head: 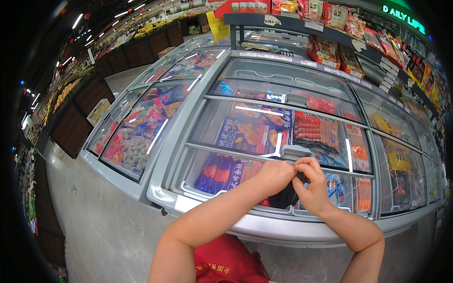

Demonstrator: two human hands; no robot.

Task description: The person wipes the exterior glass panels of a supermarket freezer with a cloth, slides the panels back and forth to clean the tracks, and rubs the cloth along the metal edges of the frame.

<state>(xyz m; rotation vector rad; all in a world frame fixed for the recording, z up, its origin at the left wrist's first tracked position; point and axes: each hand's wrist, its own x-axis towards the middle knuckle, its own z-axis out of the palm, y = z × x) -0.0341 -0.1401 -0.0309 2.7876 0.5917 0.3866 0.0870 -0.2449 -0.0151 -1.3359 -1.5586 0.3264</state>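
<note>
Close together above the front of a chest freezer (247,215), my two hands meet fingertip to fingertip. My left hand (277,177) is curled, its fingers pinching a limp black item (285,198), a bag or a cloth; which one I cannot tell. My right hand (311,185) pinches the same piece from the other side with thumb and fingers. The black item hangs below the hands, partly hidden by the left wrist. Under the sliding glass lid (244,146) lie purple sausage packs (217,173) and red packaged meat (315,131). A grey lid handle (296,151) sits just beyond my fingers.
A second freezer (113,177) with bagged frozen food adjoins on the left. Above the back edge runs a dark shelf (297,23) with seasoning packets (334,16). More glass-lidded compartments (403,169) continue right. Produce stands (79,113) line the far left aisle.
</note>
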